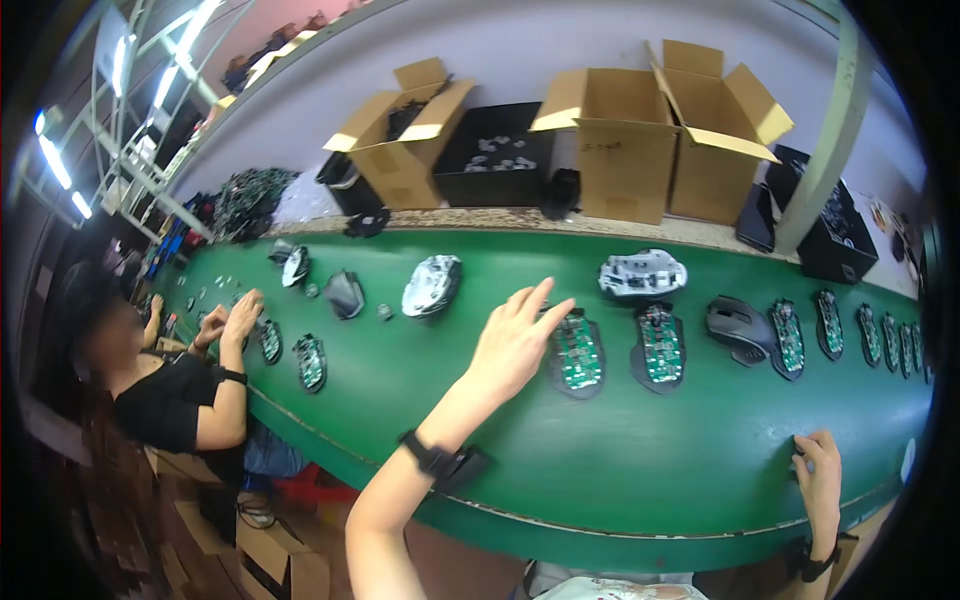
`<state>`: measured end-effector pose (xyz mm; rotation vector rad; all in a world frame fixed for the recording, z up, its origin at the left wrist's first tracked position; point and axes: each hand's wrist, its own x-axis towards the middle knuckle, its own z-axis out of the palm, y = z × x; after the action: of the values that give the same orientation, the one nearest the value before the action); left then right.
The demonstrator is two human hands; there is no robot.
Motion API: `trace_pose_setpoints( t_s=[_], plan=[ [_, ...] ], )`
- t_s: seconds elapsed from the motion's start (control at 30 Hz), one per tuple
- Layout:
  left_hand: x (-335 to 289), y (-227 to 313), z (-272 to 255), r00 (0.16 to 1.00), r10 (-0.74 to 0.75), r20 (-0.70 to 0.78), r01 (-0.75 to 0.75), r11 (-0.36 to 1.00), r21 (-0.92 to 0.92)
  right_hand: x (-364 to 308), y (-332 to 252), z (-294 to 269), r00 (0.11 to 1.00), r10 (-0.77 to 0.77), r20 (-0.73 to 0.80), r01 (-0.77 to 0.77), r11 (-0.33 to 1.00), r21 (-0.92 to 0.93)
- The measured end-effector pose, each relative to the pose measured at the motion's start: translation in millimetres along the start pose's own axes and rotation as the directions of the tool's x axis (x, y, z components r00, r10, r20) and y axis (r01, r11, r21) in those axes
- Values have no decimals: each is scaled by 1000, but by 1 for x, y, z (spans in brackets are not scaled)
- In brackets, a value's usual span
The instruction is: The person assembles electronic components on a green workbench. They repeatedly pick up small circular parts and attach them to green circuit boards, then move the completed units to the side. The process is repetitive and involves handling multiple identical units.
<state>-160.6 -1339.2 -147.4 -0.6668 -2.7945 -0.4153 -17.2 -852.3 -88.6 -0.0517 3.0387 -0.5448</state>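
Observation:
My left hand [512, 342] is over the green table with its fingers stretched out and apart. Its fingertips lie at the far end of a mouse base with a green circuit board [577, 355]; whether they touch it I cannot tell. A second mouse base with a board [661, 348] sits just to the right. Near the table's right front, my right hand [822, 475] is closed, thumb and fingers together around a small dark piece [798, 448] mostly hidden by them. A grey mouse shell [640, 274], inside facing up, lies beyond the boards.
A dark mouse [738, 328] and several boarded bases [787, 340] run along the right. More shells [432, 286] lie to the left. Cardboard boxes [625, 150] and a black bin [495, 180] line the back shelf. A co-worker [170, 400] works at the left.

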Motion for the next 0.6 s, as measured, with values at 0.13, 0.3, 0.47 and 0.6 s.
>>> trace_pose_setpoints(
  t_s=[0.13, 0.3, 0.47, 0.6],
  plan=[
    [7, -19, 13, 995, -9, 104, 21, 993, -118, -3, 13, 2, 1000, -7, 5, 7, 999, 44],
    [-8, -24, 7, 985, -116, 124, 132, 983, -127, -2, 18, 6, 999, -42, -20, 44, 996, 82],
    [-42, -35, 1, 989, -143, 29, 145, 986, -87, -3, 20, 9, 998, -45, -46, 47, 998, 47],
    [-89, -40, -25, 967, -256, 20, 257, 964, -63, -6, 16, 10, 996, -62, -67, 66, 996, 53]
  ],
)
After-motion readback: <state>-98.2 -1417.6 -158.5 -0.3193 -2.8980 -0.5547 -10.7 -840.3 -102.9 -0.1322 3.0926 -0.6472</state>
